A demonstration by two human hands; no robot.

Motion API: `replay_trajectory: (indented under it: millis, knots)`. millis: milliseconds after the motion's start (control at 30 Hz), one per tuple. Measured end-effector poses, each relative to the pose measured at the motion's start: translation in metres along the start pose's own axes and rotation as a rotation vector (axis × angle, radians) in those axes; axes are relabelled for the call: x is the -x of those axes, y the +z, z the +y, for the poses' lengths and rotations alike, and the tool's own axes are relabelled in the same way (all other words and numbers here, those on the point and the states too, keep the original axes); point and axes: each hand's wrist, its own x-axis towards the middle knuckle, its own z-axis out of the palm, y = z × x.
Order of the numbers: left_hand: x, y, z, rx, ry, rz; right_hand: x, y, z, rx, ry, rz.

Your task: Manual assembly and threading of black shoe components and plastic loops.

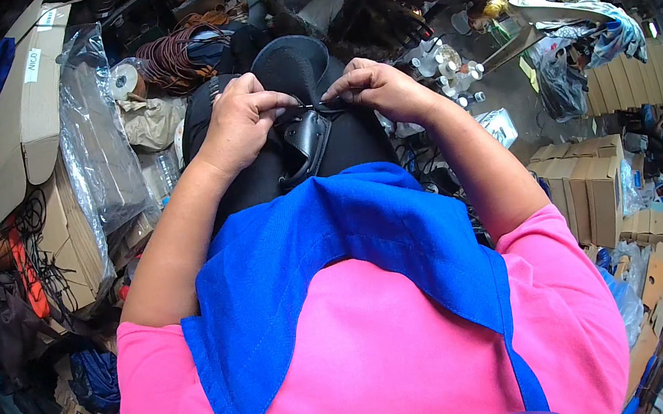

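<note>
Pinching, left hand: at 11 o'clock from the picture's centre, the left hand [240,122] is held with thumb and forefinger drawn together at the edge of the black piece [309,140].
Pinching, right hand: at 1 o'clock, the right hand [378,90] is likewise closed at the fingertips on that edge, just beside the other; whether a thread or small tool is also held cannot be told.
Black piece: rested on the dark-clad lap at 12 o'clock, a glossy part toward the body, a matt curved band [285,58] beyond.
Step in hand: judged to be fine fingertip work where the two parts meet; a steady pinch, with even tension from both sides, seems called for next.
Surroundings: a reddish-brown cord coil [176,59] is seen toward 11 o'clock, white bottles [447,65] between 1 and 2, cardboard boxes [590,190] at 3.
</note>
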Motion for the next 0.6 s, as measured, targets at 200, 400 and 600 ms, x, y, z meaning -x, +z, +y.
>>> replay_trajectory:
  millis: [200,400,600]
  knots:
    - [-0.001,0.003,-0.002,-0.021,0.013,0.011,-0.001,0.000,0.003,-0.023,0.007,-0.008]
    - [-0.012,0.008,-0.001,0.122,-0.073,-0.090,-0.002,0.001,0.007,-0.087,-0.022,-0.040]
    - [-0.019,-0.001,0.009,-0.081,0.174,-0.069,0.003,0.003,0.003,-0.016,-0.086,-0.007]
